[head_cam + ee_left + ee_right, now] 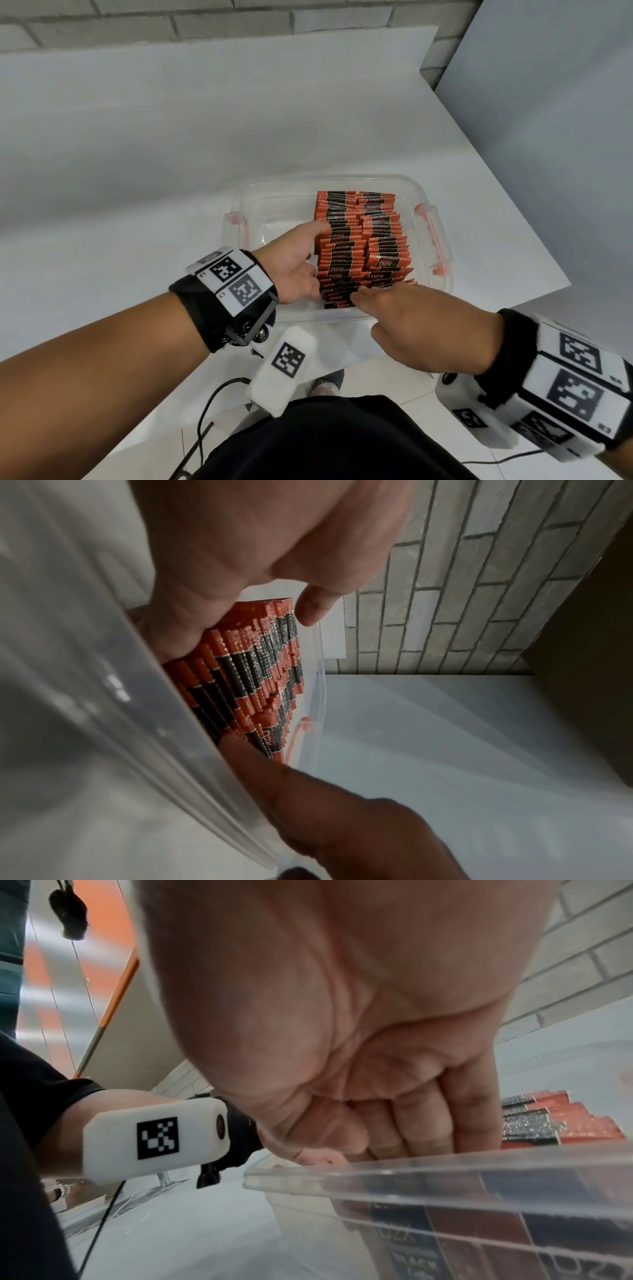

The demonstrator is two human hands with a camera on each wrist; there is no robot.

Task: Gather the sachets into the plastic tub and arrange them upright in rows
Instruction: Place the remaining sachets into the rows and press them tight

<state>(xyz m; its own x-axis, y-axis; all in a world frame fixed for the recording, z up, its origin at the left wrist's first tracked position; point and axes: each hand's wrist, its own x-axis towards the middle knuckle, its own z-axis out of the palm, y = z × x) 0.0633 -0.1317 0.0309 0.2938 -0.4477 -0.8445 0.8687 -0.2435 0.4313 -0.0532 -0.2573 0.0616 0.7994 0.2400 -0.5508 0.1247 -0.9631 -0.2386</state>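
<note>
A clear plastic tub [281, 212] stands near the table's front edge. Orange-and-black sachets [346, 253] stand upright in two rows in its right part. My left hand [308, 263] is inside the tub, palm and fingers against the left side of the left row, thumb lying over the tops. My right hand [370, 315] reaches over the near wall, its fingers bent down onto the nearest sachets and its thumb outside the wall. The left wrist view shows the palm [240, 561] on the sachets [246, 674]. In the right wrist view the fingers [421, 1118] dip behind the tub rim [445, 1172].
The tub's left part [274, 226] holds no sachets. Orange latches [433, 240] sit on both short sides. The white table [171, 154] runs back to a brick wall [205, 24], and its right edge cuts diagonally close to the tub. A black cable [205, 411] lies on the floor.
</note>
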